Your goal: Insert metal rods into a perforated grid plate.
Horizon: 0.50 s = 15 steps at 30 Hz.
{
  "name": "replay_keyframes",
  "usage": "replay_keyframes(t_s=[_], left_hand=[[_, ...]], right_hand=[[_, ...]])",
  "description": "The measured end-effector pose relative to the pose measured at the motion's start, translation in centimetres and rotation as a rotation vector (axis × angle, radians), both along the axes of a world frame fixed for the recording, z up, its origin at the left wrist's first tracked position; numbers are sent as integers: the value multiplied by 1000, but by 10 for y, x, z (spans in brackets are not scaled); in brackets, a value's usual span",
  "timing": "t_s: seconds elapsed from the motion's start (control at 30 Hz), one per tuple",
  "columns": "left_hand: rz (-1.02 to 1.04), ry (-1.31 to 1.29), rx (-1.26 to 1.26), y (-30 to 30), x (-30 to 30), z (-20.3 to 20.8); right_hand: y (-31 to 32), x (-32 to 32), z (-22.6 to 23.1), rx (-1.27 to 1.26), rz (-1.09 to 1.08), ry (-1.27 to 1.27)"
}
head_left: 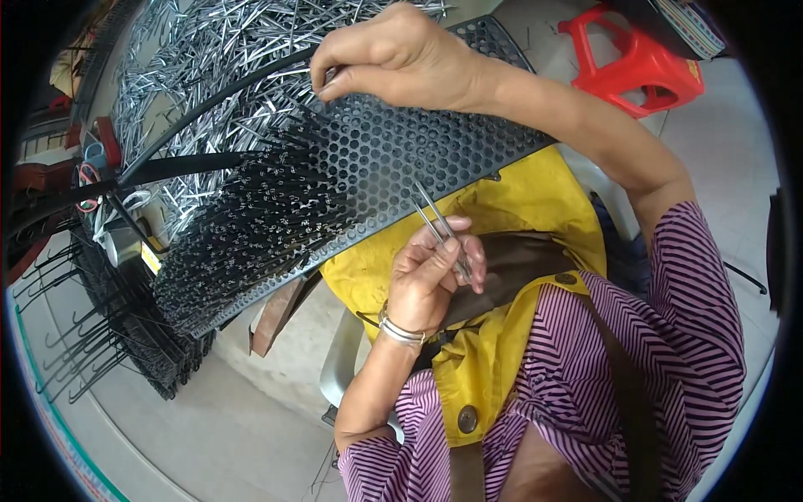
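My left hand [431, 272] is closed around a few thin silver metal rods [431, 205], whose tips point up toward the tray. Above the tray's far side, my right hand [397, 58] pinches thumb and forefinger together; what they hold, if anything, is too small to make out. The dark perforated tray [443, 142] lies slanted in front of me, full of round holes. Many thin black rods [251, 217] stand packed in its left part, their ends upward. On its right part the holes are bare.
Behind the tray lies a large heap of loose silver metal pieces [217, 50]. A black bar [209, 92] crosses over it. Black hooked rods [84, 360] jut out at the lower left. A red plastic stool [636, 71] stands at the far right. My yellow apron [535, 197] covers my lap.
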<state>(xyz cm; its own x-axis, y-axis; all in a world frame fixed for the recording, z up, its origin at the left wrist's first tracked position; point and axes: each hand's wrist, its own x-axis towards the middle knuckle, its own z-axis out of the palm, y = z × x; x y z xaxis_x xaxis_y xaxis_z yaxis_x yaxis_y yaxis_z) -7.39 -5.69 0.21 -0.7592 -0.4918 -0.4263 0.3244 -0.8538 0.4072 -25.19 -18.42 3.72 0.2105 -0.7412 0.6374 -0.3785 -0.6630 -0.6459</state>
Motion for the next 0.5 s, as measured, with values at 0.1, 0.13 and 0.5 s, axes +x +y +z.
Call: replay_keyframes(t_s=[0.1, 0.13, 0.5], left_hand=[[1, 2, -3, 0, 0, 1], [6, 9, -6, 0, 0, 0], [17, 26, -39, 1, -1, 1]], right_hand=[[-3, 10, -1, -183, -96, 59], [-2, 13, 3, -108, -147, 162], [2, 26, 20, 191, -187, 558]])
